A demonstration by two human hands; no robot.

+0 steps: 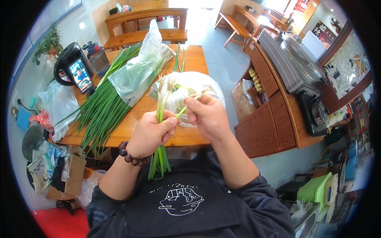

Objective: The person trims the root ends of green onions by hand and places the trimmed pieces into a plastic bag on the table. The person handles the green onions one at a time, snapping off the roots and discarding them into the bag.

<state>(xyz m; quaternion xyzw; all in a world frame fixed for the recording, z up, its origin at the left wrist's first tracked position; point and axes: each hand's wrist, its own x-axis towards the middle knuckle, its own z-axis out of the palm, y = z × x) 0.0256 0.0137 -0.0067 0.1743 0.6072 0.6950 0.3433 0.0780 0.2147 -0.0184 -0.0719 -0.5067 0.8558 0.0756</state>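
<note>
My left hand [157, 128] grips a small bunch of green onions [161, 111], with rooty white ends up and green leaves hanging below. Between the fingers of my right hand [205, 114] is the root end of one green onion stalk [182, 111]; its lower part meets my left fingertips. Behind my hands a clear plastic bag [212, 83] with pale trimmings lies on the wooden table [187, 139]. A large heap of green onions [102, 113] spreads over the table on the left, partly covered by a translucent plastic bag [132, 77].
At the table's back left stand a black electric kettle [71, 56], a lit phone [81, 76] and a plastic water jug [99, 61]. A wooden cabinet [265, 125] is on the right. Cardboard boxes [74, 175] sit at the lower left.
</note>
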